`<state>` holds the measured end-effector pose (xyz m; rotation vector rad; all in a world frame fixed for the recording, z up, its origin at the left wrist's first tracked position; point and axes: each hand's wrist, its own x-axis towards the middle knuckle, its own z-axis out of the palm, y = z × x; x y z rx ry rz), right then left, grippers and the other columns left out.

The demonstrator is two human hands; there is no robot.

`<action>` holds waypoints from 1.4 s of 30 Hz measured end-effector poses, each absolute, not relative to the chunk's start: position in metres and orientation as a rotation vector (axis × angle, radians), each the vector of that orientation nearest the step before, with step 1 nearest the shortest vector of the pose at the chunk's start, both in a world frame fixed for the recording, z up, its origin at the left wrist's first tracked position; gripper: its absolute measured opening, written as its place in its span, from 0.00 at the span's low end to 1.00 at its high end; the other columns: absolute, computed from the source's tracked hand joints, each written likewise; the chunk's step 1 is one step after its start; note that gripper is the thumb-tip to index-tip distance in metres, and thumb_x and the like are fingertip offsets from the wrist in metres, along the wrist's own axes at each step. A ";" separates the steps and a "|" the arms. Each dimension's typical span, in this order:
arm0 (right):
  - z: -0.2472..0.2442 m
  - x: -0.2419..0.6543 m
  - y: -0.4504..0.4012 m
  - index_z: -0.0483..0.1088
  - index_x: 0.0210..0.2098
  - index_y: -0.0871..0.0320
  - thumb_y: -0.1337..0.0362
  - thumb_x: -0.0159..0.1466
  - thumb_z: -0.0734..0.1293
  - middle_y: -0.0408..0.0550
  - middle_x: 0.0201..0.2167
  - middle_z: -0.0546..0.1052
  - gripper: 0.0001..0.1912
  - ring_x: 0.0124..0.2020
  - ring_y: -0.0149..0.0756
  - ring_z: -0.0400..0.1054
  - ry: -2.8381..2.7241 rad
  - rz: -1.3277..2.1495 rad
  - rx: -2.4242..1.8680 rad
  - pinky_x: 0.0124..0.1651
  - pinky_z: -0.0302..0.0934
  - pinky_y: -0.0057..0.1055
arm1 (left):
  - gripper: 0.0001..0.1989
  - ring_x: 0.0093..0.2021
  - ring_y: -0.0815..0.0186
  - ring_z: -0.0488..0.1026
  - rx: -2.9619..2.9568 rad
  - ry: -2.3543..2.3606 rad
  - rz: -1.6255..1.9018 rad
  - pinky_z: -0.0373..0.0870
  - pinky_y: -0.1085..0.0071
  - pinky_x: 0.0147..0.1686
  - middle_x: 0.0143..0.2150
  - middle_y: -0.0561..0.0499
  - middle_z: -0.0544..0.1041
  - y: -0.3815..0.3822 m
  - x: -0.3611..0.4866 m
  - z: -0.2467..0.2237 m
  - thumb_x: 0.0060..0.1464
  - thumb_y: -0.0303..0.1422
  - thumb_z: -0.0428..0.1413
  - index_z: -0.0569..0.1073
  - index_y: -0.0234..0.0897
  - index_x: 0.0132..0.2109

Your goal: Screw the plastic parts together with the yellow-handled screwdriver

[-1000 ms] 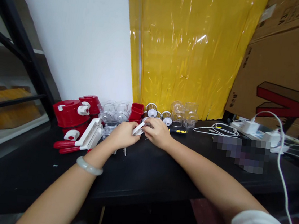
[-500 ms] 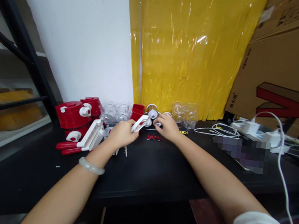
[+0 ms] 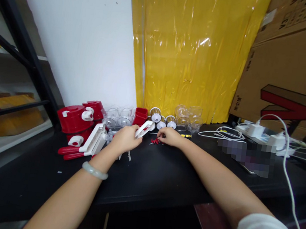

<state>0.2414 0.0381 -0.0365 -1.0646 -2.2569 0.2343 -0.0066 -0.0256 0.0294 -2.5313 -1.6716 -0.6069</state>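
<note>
My left hand (image 3: 127, 139) is closed round a white plastic part (image 3: 146, 128), whose pale end points up and to the right. Over a small pile of red pieces (image 3: 154, 141) on the black table (image 3: 156, 178), my right hand (image 3: 168, 136) has its fingertips pinched together. Whether a piece is between those fingertips is too small to make out. Behind the hands lie several metallic cylinders with white ends (image 3: 155, 115) and a red cup-like part (image 3: 140, 116). A yellow-handled tool (image 3: 186, 135) lies just beyond my right hand.
Red housings (image 3: 74, 118) and white parts with red handles (image 3: 93, 140) stand at the left. Clear plastic cups (image 3: 195, 122) sit at the back. White cables (image 3: 220, 133), chargers (image 3: 276, 140) and a blurred flat device (image 3: 245, 155) are at the right, before a cardboard box (image 3: 289, 71).
My right hand has moved down and toward me, from the cylinders to the red pieces, uncovering more cylinders. My left hand still holds the white part, almost unmoved.
</note>
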 end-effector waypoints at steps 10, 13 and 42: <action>-0.035 0.228 0.030 0.61 0.62 0.56 0.66 0.57 0.72 0.59 0.59 0.69 0.34 0.59 0.45 0.67 -1.894 0.349 -0.796 0.50 0.69 0.41 | 0.18 0.40 0.53 0.79 -2.618 -1.569 -0.612 0.68 0.66 0.36 0.42 0.43 0.82 -0.026 -0.006 0.026 0.53 0.37 0.56 0.76 0.38 0.50; -0.034 0.220 0.025 0.60 0.64 0.55 0.61 0.59 0.73 0.60 0.62 0.67 0.36 0.62 0.48 0.65 -1.934 0.350 -0.765 0.53 0.69 0.44 | 0.17 0.38 0.55 0.79 -2.633 -1.547 -0.600 0.67 0.66 0.36 0.40 0.44 0.82 -0.028 -0.004 0.026 0.54 0.37 0.56 0.76 0.38 0.49; -0.014 0.220 0.013 0.72 0.38 0.59 0.61 0.52 0.75 0.43 0.31 0.76 0.16 0.30 0.31 0.69 -1.981 0.631 -0.878 0.34 0.61 0.28 | 0.23 0.47 0.52 0.80 -2.690 -1.278 -0.455 0.71 0.65 0.41 0.48 0.44 0.82 -0.031 0.002 0.018 0.60 0.41 0.58 0.70 0.41 0.60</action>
